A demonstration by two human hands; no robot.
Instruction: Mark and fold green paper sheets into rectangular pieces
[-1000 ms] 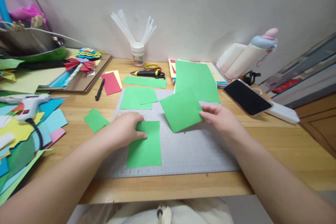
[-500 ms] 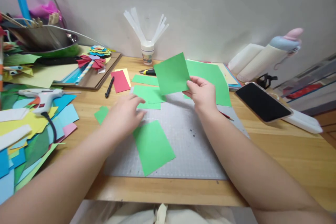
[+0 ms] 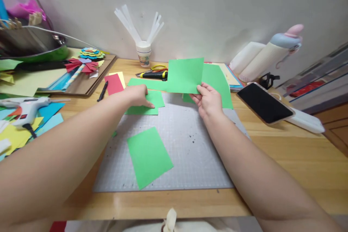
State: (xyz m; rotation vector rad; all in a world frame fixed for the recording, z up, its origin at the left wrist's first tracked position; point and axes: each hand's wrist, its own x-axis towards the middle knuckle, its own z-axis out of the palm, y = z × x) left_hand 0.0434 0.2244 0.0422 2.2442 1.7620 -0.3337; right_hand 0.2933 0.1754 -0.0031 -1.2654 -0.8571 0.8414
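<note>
My right hand point(image 3: 208, 100) pinches a green paper sheet point(image 3: 185, 76) by its lower right corner, holding it up above the far part of the grey cutting mat point(image 3: 185, 166). At the mat's far left, my left hand point(image 3: 137, 96) touches overlapping green paper pieces point(image 3: 155, 98), its thumb apart from the fingers; some fingertips are hidden. One more green paper rectangle point(image 3: 149, 157) lies alone on the near left of the mat. Behind my right hand is a larger green sheet point(image 3: 217, 81), partly covered by the raised one. A green strip point(image 3: 152, 85) lies beyond my left hand.
A utility knife point(image 3: 153, 75), a cup of white sticks point(image 3: 143, 53), red paper point(image 3: 114, 84) and a black pen point(image 3: 102, 91) lie toward the back. The glue gun point(image 3: 29, 110) rests on paper scraps at left. A phone point(image 3: 265, 103) leans at right.
My left hand has moved forward and come down onto the green pieces. The sheet in my right hand has turned more level. The view has shifted slightly right.
</note>
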